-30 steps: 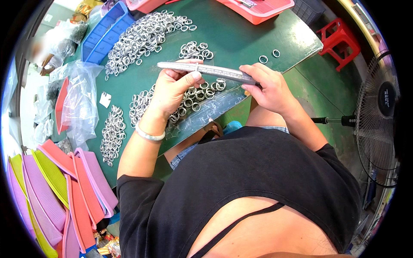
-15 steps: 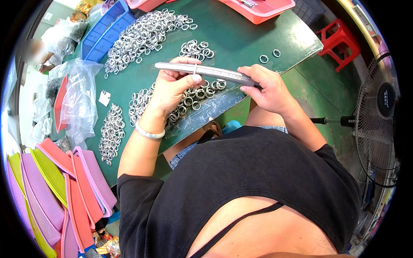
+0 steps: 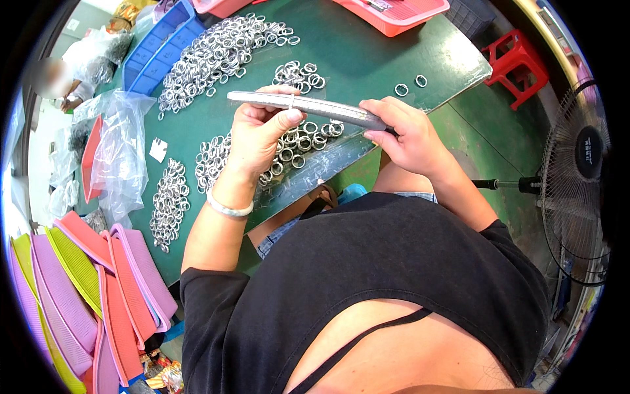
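Silvery metal, a thin ring [image 3: 293, 100] sits around a tapered rod [image 3: 331, 109] held above the work table [image 3: 367, 65]. Taking twelve as the top of the view, the rod's long axis runs from nine o'clock, its slim tip, to between three and four, its thicker, darker end. The ring lies nearer the slim tip.

Closest to it is the left hand [image 3: 258, 136], at about half past seven: its thumb and fingers are closed around the rod just by the ring, the thumb tip against or right beside it; which, I cannot tell. The right hand [image 3: 415, 133], toward half past three, is clamped on the thick end. Between the two hands the rod is bare; toward nine, the left hand's fingers partly hide its far side, while the tip sticks out free.

Beyond, at twelve, lies a small ring cluster [image 3: 298, 76]; at ten, a big ring heap [image 3: 220, 52] beside a blue bin [image 3: 147, 77]. From six round to eight, a near ring heap [image 3: 303, 142] shows below the rod. Two loose rings [image 3: 401, 90] lie just above three. A pink basket [image 3: 401, 29] stands near two.
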### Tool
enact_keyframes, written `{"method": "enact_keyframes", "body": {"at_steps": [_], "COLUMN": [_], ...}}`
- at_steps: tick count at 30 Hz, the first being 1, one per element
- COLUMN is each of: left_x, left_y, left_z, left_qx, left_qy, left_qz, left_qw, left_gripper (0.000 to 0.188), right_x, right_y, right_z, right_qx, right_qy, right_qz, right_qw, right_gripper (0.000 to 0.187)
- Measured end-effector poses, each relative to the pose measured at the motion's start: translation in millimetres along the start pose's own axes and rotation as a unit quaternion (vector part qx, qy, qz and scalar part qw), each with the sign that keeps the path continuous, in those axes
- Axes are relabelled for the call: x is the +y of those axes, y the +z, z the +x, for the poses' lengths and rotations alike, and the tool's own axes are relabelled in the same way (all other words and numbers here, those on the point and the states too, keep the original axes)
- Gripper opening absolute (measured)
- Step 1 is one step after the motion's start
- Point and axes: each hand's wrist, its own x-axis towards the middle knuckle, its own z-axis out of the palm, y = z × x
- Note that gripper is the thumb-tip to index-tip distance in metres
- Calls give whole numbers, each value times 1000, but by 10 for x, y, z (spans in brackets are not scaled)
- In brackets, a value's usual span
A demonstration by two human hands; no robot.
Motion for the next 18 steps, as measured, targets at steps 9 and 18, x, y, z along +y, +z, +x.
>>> {"method": "enact_keyframes", "body": {"at_steps": [9,18], "left_x": [36,-15], "left_y": [-103,156], "left_z": [9,-36], "left_qx": [21,60], "left_qy": [-5,-21], "left_qz": [-8,46], "left_qw": [1000,997], "left_gripper": [26,26], "right_x": [50,39], "right_y": [-43,34], "right_z": [-30,-23], "right_qx": [-4,36], "right_qy": [7,-31], "right_qz": [21,-69], "right_qw": [1000,997], "right_gripper": [36,40]}}
